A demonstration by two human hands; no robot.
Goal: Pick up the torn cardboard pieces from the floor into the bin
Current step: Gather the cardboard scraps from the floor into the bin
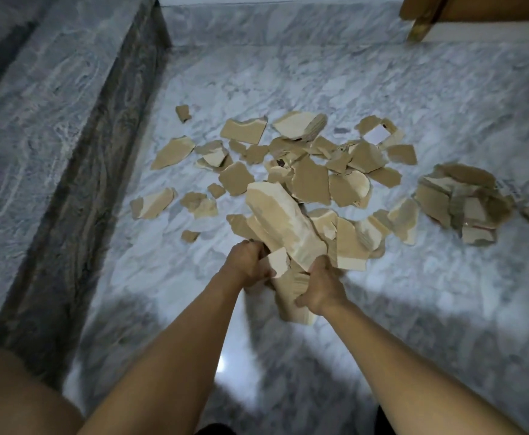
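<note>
Fingers of both hands are curled tight around a bundle of torn cardboard pieces [283, 243], held clear of the floor near the middle of the view. Left hand [250, 263] clamps the bundle's 9 o'clock side, right hand [319, 285] its 4 o'clock side, and the longest piece juts up toward 11 o'clock. More torn pieces [307, 158] lie scattered on the marble floor [445, 293] from 10 to 2 o'clock of the hands. A smaller separate heap [464, 202] sits at 2 o'clock, apart from the main scatter. A raised marble ledge [37, 120] runs along 9 o'clock. A brown wooden edge [423, 17] shows at far 1 o'clock.
</note>
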